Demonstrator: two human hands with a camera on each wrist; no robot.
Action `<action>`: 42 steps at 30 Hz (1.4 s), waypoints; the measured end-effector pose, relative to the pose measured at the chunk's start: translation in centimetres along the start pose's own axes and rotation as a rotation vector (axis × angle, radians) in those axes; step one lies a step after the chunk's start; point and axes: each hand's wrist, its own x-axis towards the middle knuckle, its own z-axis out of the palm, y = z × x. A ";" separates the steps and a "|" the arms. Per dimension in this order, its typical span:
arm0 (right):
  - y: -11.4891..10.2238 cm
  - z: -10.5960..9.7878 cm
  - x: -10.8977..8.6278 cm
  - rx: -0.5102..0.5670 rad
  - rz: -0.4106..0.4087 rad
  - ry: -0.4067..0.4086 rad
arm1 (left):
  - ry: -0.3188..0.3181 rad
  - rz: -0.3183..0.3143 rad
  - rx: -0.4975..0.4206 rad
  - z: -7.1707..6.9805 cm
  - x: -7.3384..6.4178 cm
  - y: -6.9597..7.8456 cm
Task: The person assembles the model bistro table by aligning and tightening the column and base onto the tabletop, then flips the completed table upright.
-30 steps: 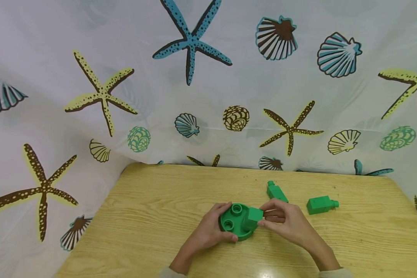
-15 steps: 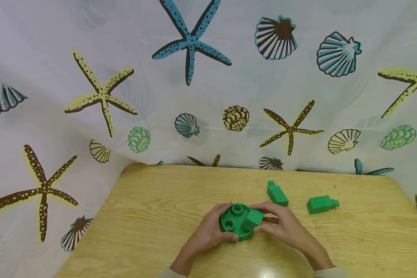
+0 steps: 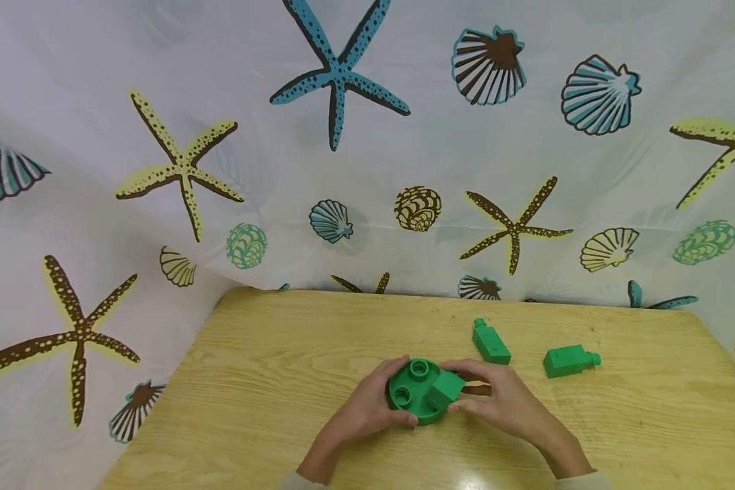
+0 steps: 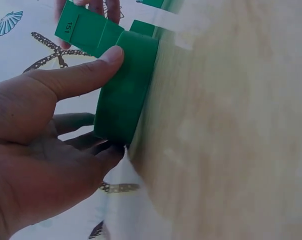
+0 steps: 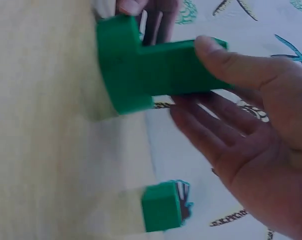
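A round green base [image 3: 418, 389] with a raised rim and two visible threaded sockets sits on the table. My left hand [image 3: 367, 403] grips its left side, the thumb along the near rim in the left wrist view. One green rectangular block [image 3: 447, 389] stands upright on the base's right side, marked "151" on a face in the left wrist view [image 4: 86, 30]. My right hand [image 3: 499, 398] pinches that block between thumb and fingers, also in the right wrist view. Where block and base join, the lower end is hidden.
Two more green blocks, each with a narrow round peg at one end, lie on the wooden table [image 3: 269, 381]: one block [image 3: 491, 344] behind my right hand, another block [image 3: 566, 361] to its right. A white curtain [image 3: 367, 163] printed with starfish and shells hangs behind.
The green block has turned on the base, so its top corners now point differently. My right hand has shifted slightly left with it, while my left hand keeps its hold.
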 end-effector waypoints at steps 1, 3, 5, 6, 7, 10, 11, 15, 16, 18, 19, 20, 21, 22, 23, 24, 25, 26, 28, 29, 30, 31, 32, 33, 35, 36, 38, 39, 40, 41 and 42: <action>-0.1 -0.3 -0.1 -0.004 0.003 -0.015 | -0.007 0.008 0.006 -0.2 -0.1 0.1; -0.2 -0.9 -0.4 -0.020 0.010 -0.010 | -0.012 0.020 0.017 -0.6 -0.4 0.5; -0.2 -1.5 -0.7 -0.058 0.018 0.056 | 0.000 0.028 0.015 -0.9 -0.7 1.1; -0.1 -1.8 -0.7 -0.089 0.022 0.106 | 0.015 0.037 0.012 -1.0 -0.8 1.5; 0.0 -2.0 -0.8 -0.122 0.028 0.163 | 0.030 0.045 0.004 -1.1 -0.8 1.8; 0.4 -2.4 -0.8 -0.237 0.066 0.311 | 0.045 0.076 -0.041 -0.9 -0.8 2.9; 0.6 -2.5 -0.8 -0.276 0.080 0.344 | 0.036 0.084 -0.063 -0.7 -0.8 3.3; 1.3 -2.6 -0.9 -0.397 0.114 0.429 | -0.009 0.085 -0.111 0.4 -0.6 4.2; 1.5 -2.6 -0.8 -0.419 0.115 0.445 | -0.005 0.088 -0.109 0.8 -0.6 4.3; 1.9 -2.6 -0.7 -0.457 0.117 0.469 | 0.027 0.103 -0.079 1.4 -0.5 4.5; 2.0 -2.6 -0.6 -0.474 0.115 0.478 | 0.049 0.111 -0.062 1.7 -0.4 4.6; 2.2 -2.6 -0.6 -0.490 0.116 0.486 | 0.072 0.120 -0.052 2.0 -0.3 4.7; 2.4 -2.5 -0.5 -0.500 0.120 0.492 | 0.093 0.128 -0.048 2.3 -0.3 4.7; 2.6 -2.5 -0.5 -0.508 0.126 0.497 | 0.114 0.136 -0.044 2.6 -0.2 4.7; 2.8 -2.4 -0.4 -0.517 0.134 0.502 | 0.136 0.143 -0.041 2.8 -0.1 4.7; 2.9 -2.4 -0.3 -0.524 0.141 0.507 | 0.156 0.145 -0.042 3.1 -0.1 4.8; 3.1 -2.3 -0.2 -0.530 0.147 0.512 | 0.177 0.146 -0.041 3.3 0.0 4.8; 3.3 -2.2 -0.1 -0.539 0.157 0.514 | 0.199 0.149 -0.039 3.5 0.0 4.8; 3.6 -2.2 0.2 -0.561 0.175 0.507 | 0.236 0.143 -0.038 3.8 0.2 4.9; 3.7 -2.3 0.3 -0.571 0.185 0.501 | 0.249 0.138 -0.042 3.9 0.4 5.0; 3.8 -2.3 0.4 -0.580 0.196 0.493 | 0.257 0.132 -0.050 4.0 0.5 5.1; 4.0 -2.3 0.5 -0.588 0.209 0.482 | 0.260 0.124 -0.058 4.1 0.6 5.2; 4.1 -2.3 0.6 -0.595 0.221 0.471 | 0.259 0.116 -0.069 4.1 0.7 5.2; 4.3 -2.3 0.7 -0.593 0.234 0.462 | 0.250 0.104 -0.085 4.0 0.7 5.2; 4.5 -2.3 0.9 -0.587 0.256 0.454 | 0.214 0.092 -0.122 3.7 0.8 5.2; 4.6 -2.3 0.9 -0.584 0.265 0.456 | 0.190 0.088 -0.135 3.5 0.8 5.2; 4.7 -2.4 1.0 -0.578 0.275 0.463 | 0.130 0.078 -0.169 3.1 0.7 5.1; 4.7 -2.4 0.9 -0.575 0.278 0.466 | 0.098 0.077 -0.189 2.8 0.7 5.0; 4.6 -2.5 0.9 -0.572 0.281 0.469 | 0.067 0.080 -0.201 2.6 0.6 4.9; 4.6 -2.6 0.8 -0.563 0.286 0.471 | 0.040 0.081 -0.209 2.4 0.6 4.8; 4.6 -2.7 0.6 -0.548 0.290 0.472 | 0.015 0.083 -0.215 2.2 0.5 4.8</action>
